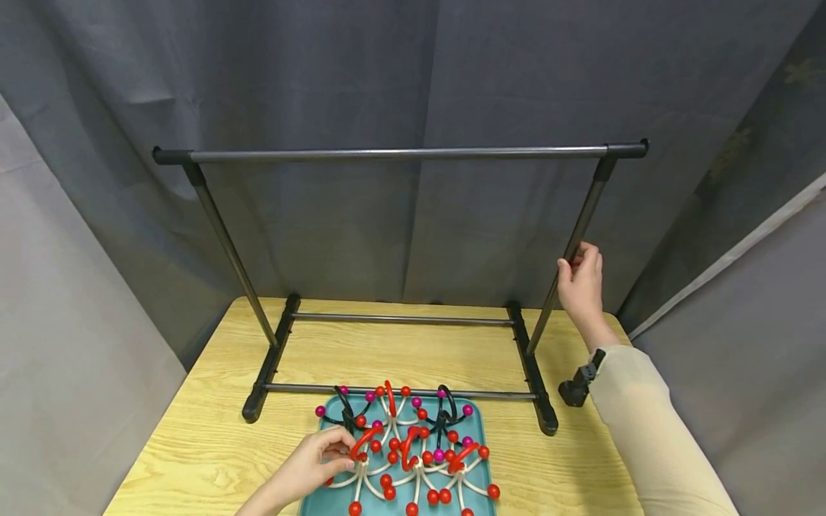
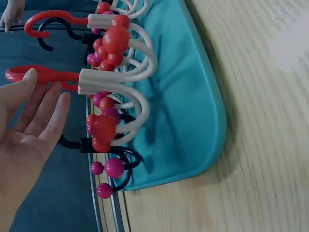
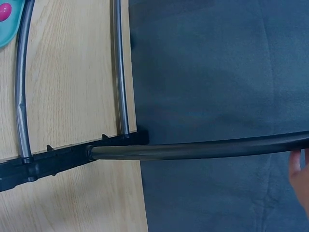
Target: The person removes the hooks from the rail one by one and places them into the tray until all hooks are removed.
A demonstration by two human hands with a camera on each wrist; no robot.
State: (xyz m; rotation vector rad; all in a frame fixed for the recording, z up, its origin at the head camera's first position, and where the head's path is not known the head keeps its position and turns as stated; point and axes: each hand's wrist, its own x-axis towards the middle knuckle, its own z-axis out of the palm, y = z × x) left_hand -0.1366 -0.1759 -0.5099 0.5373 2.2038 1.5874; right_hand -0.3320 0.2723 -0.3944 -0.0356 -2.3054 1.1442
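Right hand grips the rack's right upright; left hand lies open, fingers against a red hook over the teal tray, seen only by its wrist camera.

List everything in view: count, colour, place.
Rack: one, dark grey bars with black feet, standing on the table's far half.
Tray: one, teal, near edge of the table in front of the rack.
Hangers: a tangled pile, exact count unclear; white ones with red hooks and red balls, black ones with magenta balls; in the tray.
Table: one, light wood.
Curtain: grey, behind and at both sides.
Wrist camera mount: one, black, on the right forearm.
Left hand: on the pile, fingers at a red hook.
Right hand: grips the rack's right upright.
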